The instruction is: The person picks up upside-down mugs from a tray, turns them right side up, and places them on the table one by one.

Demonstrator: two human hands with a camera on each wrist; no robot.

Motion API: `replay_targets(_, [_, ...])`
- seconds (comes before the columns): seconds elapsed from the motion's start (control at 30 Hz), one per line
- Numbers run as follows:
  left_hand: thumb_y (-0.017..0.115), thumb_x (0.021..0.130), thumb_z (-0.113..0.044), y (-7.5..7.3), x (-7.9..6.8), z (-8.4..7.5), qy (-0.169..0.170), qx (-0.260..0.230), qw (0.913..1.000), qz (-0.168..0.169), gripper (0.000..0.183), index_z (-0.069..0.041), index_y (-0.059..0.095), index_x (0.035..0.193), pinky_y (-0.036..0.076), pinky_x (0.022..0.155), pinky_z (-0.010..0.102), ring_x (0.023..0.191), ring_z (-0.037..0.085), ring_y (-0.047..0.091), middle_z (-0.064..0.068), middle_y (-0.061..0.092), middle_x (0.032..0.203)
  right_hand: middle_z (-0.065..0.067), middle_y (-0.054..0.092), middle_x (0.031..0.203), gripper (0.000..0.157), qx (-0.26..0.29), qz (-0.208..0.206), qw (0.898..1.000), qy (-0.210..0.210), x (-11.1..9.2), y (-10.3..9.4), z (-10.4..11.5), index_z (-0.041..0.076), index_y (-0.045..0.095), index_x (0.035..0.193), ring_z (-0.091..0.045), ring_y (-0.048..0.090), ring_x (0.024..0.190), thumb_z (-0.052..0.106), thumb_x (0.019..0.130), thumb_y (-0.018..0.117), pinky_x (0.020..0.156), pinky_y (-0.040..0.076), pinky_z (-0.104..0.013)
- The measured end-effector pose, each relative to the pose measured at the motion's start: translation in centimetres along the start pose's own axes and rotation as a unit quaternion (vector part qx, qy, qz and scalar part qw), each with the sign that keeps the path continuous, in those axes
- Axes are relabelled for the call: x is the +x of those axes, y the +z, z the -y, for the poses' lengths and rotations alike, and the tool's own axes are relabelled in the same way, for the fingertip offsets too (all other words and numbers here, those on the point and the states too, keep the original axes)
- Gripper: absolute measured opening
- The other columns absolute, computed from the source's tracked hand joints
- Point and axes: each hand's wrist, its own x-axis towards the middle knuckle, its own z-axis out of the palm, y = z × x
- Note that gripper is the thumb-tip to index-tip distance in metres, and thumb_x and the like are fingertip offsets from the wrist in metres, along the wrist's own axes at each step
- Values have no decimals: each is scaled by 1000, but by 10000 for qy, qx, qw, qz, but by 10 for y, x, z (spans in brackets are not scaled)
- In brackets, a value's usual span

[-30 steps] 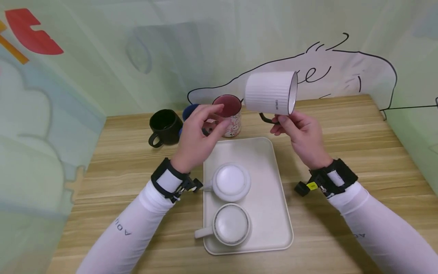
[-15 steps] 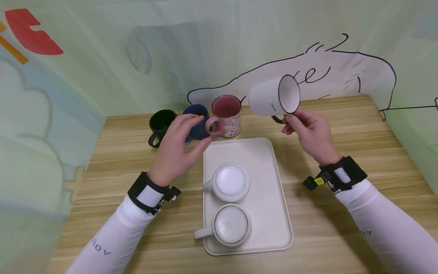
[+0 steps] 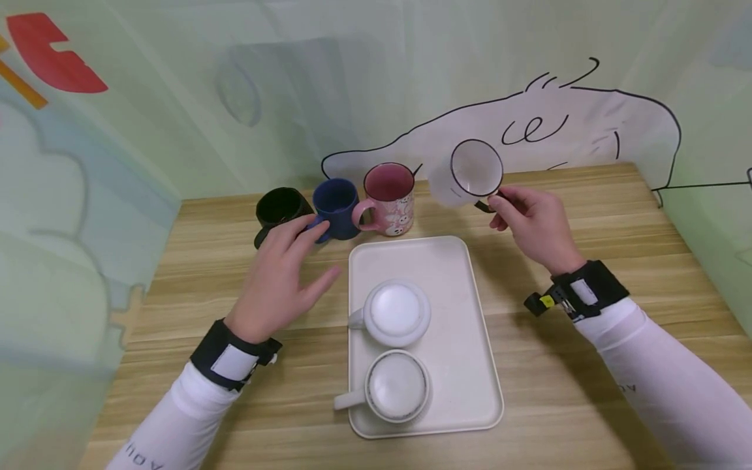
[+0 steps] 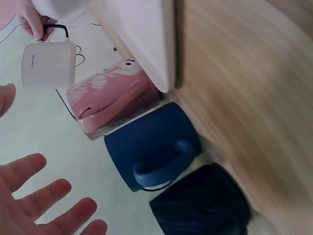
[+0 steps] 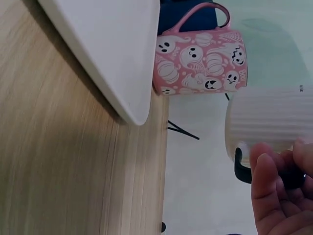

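- sitting nearest the person, what's on that cream tray (image 3: 461, 326)?

- a white mug (image 3: 397, 385), bottom up, its handle poking past the tray's left edge. just beyond it is a second white mug (image 3: 395, 313), bottom up too, handle also to the left.

- and the arms?

- white sleeves (image 3: 176, 411) on both, each with a black wrist strap (image 3: 590, 294). the left hand (image 3: 276, 281) is over the wooden table (image 3: 555, 398), left of the tray, fingers spread and relaxed, thumb well out, nothing in its grasp.

- isn't it on the blue mug (image 3: 339, 212)?

- from above, its fingers overlap the blue mug's handle, but the left wrist view shows them apart.

- what about the right hand (image 3: 534, 225)?

- thumb and fingers pinch the black handle (image 5: 241, 169) of a ribbed white mug (image 3: 476, 166) with a dark rim. it's up off the table, tilted, mouth towards the person, right of the pink ghost-and-pumpkin mug (image 3: 395, 205) and apart from it.

- the row at the back?

- black mug (image 3: 283, 210), then blue, then pink, all upright. behind them is a pale green backdrop (image 3: 176, 98) with a black line drawing (image 3: 617, 124).
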Motion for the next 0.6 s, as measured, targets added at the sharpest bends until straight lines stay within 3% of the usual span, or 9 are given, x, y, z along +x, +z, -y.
replay_targets(0.3, [68,86,-55,-1,-21,8,-163,278,9991,288,75,-6,55,141,33,107,54,133,35,41,18,46,146,-4,69,85,33,-393,228,9990,-30,8,4,-10,6,71,115,-16,64,67,32,99,62,54,49,-22])
replay_targets(0.6, [64,86,-62,0,-40,15,-368,560,9958,618,80,-12,50,147,26,113,55,137,39,38,18,41,151,-10,71,90,25,-396,461,9981,-64,15,13,-12,2,71,112,-19,65,64,22,98,64,54,50,-21])
